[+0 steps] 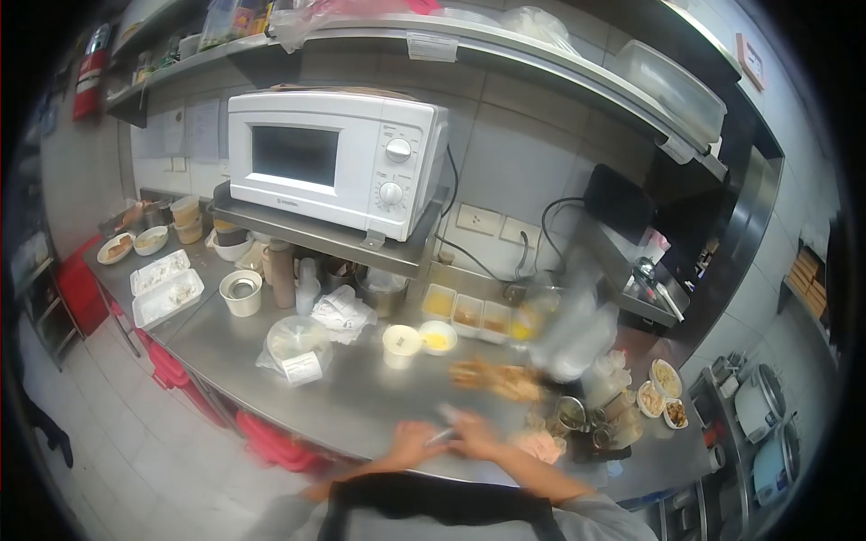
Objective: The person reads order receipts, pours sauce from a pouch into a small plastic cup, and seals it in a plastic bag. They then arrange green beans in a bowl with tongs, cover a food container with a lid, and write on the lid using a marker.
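Note:
At the front edge of the steel counter (pixel 361 397), my left hand (pixel 418 444) and my right hand (pixel 475 438) come close together with fingers bent in. A small pale, greyish thing (pixel 442 435) shows between them, too blurred to tell its kind. Beyond my hands stand a white tub (pixel 401 350) and a small white bowl (pixel 438 339) with something yellow in it. A tan-brown item (pixel 496 380), smeared by motion, lies past my right hand. Further left is a clear plastic bag (pixel 296 339) with a white label.
A white microwave (pixel 334 162) sits on a raised shelf at the back. Near the wall is a row of filled containers (pixel 467 312). An open white foam box (pixel 169 298) lies left. Jars (pixel 570 413) and small food bowls (pixel 666 379) crowd the right. Red bins (pixel 271 439) stand below.

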Demonstrator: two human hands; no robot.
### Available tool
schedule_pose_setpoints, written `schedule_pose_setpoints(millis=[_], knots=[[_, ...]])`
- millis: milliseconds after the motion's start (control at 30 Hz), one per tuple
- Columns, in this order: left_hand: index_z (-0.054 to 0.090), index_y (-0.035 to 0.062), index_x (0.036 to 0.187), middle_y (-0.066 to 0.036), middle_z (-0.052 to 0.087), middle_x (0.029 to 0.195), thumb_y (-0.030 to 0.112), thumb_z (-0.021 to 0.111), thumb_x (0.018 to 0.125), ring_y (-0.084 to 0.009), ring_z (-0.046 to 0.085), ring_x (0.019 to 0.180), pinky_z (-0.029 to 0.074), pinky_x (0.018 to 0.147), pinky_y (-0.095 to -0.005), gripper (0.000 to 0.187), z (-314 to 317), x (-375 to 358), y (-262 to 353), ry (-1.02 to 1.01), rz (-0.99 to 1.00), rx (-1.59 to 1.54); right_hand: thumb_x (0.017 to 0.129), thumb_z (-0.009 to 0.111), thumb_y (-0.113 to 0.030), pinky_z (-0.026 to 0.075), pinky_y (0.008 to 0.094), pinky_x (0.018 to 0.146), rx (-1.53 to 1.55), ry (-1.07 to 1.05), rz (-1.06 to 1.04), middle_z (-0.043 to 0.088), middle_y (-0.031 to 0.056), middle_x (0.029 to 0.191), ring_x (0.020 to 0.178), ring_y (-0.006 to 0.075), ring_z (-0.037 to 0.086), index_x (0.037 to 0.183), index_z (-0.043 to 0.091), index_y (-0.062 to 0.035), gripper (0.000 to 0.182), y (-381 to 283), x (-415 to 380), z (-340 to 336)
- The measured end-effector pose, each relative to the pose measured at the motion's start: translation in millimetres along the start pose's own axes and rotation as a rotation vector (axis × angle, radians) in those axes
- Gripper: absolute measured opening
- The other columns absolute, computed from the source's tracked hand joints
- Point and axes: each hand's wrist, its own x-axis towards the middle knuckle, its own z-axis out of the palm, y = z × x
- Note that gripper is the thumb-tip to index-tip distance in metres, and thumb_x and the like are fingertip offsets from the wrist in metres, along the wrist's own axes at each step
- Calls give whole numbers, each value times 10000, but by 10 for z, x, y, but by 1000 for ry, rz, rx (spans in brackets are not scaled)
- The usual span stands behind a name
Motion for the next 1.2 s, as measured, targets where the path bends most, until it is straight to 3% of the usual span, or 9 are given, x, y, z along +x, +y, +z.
schedule_pose_setpoints(millis=[133,267,367,567,767,833,933,1100,1200], knots=[[605,143,831,-29,572,950,368,654,763,-256,487,988,291,927,-460,239,113,25,-186,-41,45,11,831,555,-370,309,534,941,-42,-58,-42,403,80,1320,1222,287,360,998,655,-173,278,324,-280,82],[629,138,783,-27,569,964,307,656,758,-247,479,1007,294,933,-454,173,-49,53,-142,-72,136,17,916,464,-394,471,364,727,688,-91,-31,592,107,831,822,237,598,842,602,-51,377,380,-353,50],[649,138,751,-37,565,966,248,659,730,-240,481,1023,357,887,-423,113,-355,216,68,-79,212,281,940,414,-422,468,305,535,1028,14,266,514,73,580,515,202,551,760,528,-32,445,-208,-414,-283],[647,78,745,-71,566,902,154,644,690,-253,555,907,482,678,-374,94,-570,757,181,-29,121,230,949,384,-400,439,286,489,1436,198,329,488,66,594,486,181,496,757,469,-63,397,-415,-295,-431],[639,78,759,-65,550,816,67,672,657,-250,567,810,478,716,-337,108,-1336,1003,1081,-304,83,-874,890,540,-325,440,257,538,2432,-448,-204,559,52,784,671,160,552,794,514,-88,257,-763,-362,-576],[642,97,776,-55,545,831,57,694,643,-240,561,805,468,748,-330,149,-1389,916,1169,-573,232,-870,830,613,-197,442,240,543,2172,-228,-74,588,53,818,680,130,562,835,556,-60,149,-557,-269,-524],[639,109,786,-58,543,860,59,682,654,-246,557,797,457,769,-343,148,-1444,677,1154,-347,749,-300,772,679,-58,458,225,558,1754,-47,66,619,56,822,674,107,578,877,598,-27,136,-268,-185,-569],[634,84,796,-51,550,877,44,663,699,-231,581,797,484,690,-347,110,-1060,299,666,-19,220,-123,812,640,-67,521,252,608,1498,191,125,631,80,743,655,149,616,896,604,-7,109,-443,-136,-517],[616,53,846,-52,565,909,38,612,798,-168,590,774,492,658,-308,50,-626,171,282,128,-96,-589,824,632,-79,534,262,625,1570,398,98,637,89,780,676,159,627,911,598,-4,120,-669,-109,-312]])
